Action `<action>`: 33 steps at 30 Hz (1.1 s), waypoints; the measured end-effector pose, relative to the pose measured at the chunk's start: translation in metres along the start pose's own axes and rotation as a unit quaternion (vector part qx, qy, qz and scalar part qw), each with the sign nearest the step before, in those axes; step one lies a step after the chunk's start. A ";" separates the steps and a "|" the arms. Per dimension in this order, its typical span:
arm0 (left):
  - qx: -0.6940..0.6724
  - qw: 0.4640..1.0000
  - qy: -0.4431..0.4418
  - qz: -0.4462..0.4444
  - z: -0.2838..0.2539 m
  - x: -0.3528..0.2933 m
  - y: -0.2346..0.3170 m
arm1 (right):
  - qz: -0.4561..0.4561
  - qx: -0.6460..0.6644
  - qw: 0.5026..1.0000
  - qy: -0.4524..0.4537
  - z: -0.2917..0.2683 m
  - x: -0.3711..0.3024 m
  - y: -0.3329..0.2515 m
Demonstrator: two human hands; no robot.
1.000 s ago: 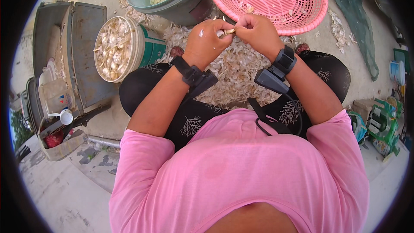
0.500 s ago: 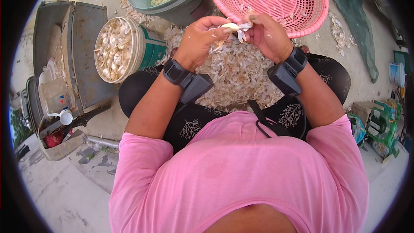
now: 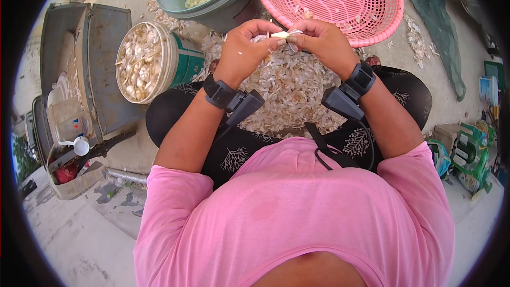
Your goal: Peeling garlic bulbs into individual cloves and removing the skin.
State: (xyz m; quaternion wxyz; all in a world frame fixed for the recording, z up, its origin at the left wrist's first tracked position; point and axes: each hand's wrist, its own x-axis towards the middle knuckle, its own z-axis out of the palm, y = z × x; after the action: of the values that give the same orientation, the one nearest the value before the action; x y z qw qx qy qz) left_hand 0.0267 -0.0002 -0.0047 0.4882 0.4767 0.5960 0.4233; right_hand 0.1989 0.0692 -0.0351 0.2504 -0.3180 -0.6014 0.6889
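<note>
While the left hand [image 3: 245, 52] pinches a garlic clove [image 3: 279, 35] between thumb and forefinger above the skin pile [image 3: 289, 93], the right hand [image 3: 328, 45] pinches papery skin [image 3: 293, 47] at its end; clove likely light, firm, slick, best gripped by its sides

Can read no words or numbers. Can make out only small red and blue marks [image 3: 76, 126] on the clear plastic container [image 3: 59, 114], left of the garlic bucket [image 3: 186, 62], and an illegible dark label [image 3: 248, 13] on the grey tub [image 3: 212, 15], beyond that bucket to the right.
</note>
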 end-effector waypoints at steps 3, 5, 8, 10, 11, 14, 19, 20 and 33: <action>0.018 1.000 0.005 -0.011 0.001 -0.001 0.004 | -0.018 -0.055 0.998 -0.006 -0.002 0.000 0.000; 0.011 1.000 0.001 -0.018 0.000 -0.001 0.007 | -0.007 -0.063 0.998 -0.014 -0.001 0.000 0.000; 0.018 0.999 -0.009 -0.036 -0.002 -0.002 0.010 | -0.005 -0.062 0.997 -0.034 -0.001 0.001 -0.001; 0.028 0.999 -0.015 -0.045 -0.003 -0.003 0.010 | -0.004 -0.059 0.997 -0.043 -0.003 0.001 -0.002; 0.051 0.998 -0.013 -0.040 -0.003 -0.003 0.009 | 0.006 -0.072 0.996 -0.049 -0.004 0.001 -0.002; 0.168 0.984 -0.010 0.057 -0.005 -0.004 0.005 | 0.028 -0.107 0.992 -0.063 -0.006 0.000 -0.003; 0.362 0.895 -0.027 0.259 -0.007 -0.002 -0.006 | 0.031 -0.235 0.968 -0.085 -0.004 -0.002 -0.005; 0.392 0.885 -0.023 0.250 -0.007 -0.002 -0.007 | 0.030 -0.178 0.980 -0.084 -0.004 -0.003 -0.007; -0.150 0.985 -0.027 -0.077 -0.017 0.004 -0.011 | 0.075 -0.270 0.934 -0.223 0.005 -0.007 0.015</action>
State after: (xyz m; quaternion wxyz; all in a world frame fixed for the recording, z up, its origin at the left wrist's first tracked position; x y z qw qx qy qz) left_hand 0.0077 0.0006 -0.0131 0.6011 0.3617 0.5473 0.4564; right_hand 0.2008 0.0584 -0.0487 -0.0377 -0.2560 -0.7797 0.5702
